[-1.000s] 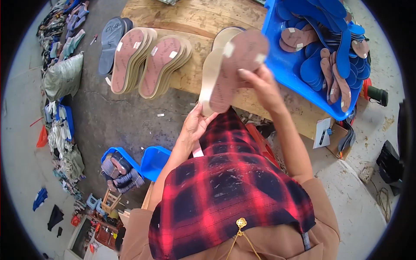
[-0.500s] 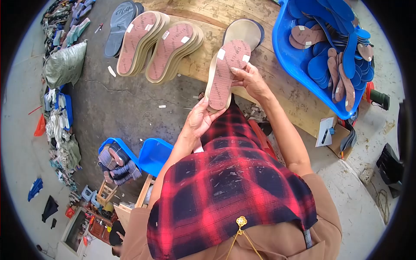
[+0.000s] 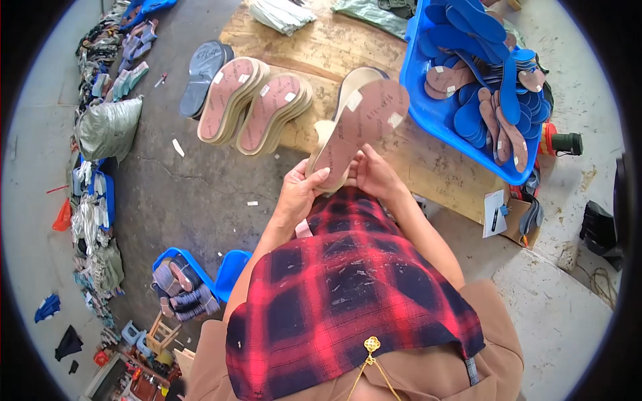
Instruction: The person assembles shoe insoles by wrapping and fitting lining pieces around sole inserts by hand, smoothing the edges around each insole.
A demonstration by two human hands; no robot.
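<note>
A pinkish insole [image 3: 364,123] with printed writing and white stickers is held up before me, its wide end tilted away to the right. A beige layer [image 3: 324,128] shows beneath its left side. My left hand [image 3: 299,192] pinches the narrow end, thumb on top. At the right edge, my right hand [image 3: 376,175] has its fingers curled against the insole, partly hidden by it. Behind lies a beige insole with a dark rim [image 3: 354,79] on the table. Two stacks of pink-topped insoles, a left stack [image 3: 229,97] and a right stack [image 3: 273,110], stand nearby.
Grey insoles [image 3: 200,77] lie left of the stacks on the wooden table [image 3: 321,50]. A blue basin [image 3: 428,134] at right holds many blue and pink insoles. White pieces [image 3: 282,15] lie at the back. Another blue tub [image 3: 224,284] stands on the floor at lower left.
The insole has tilted up and its wide end has swung right. My right hand has moved from its top surface down to the right edge. The head view has shifted.
</note>
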